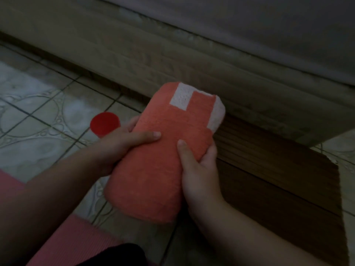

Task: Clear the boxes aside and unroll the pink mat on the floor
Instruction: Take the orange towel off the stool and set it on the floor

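A rolled coral-orange towel (pixel 159 160) with white blocks at its far end is held above the tiled floor. My left hand (pixel 123 143) grips its left side with the thumb lying across the top. My right hand (pixel 197 166) grips its right side, thumb pointing up the roll. A ribbed pink mat (pixel 80 240) lies flat on the floor at the bottom left, under my left forearm; another pink strip (pixel 7 181) shows at the left edge. No boxes are in view.
A flat brown corrugated cardboard sheet (pixel 278 185) lies on the floor to the right, partly under a bed base (pixel 192 60) with a mattress above. A red round lid (pixel 104 122) sits on the patterned tiles (pixel 38 116) beyond my left hand. Dark clothing (pixel 115 256) shows at the bottom.
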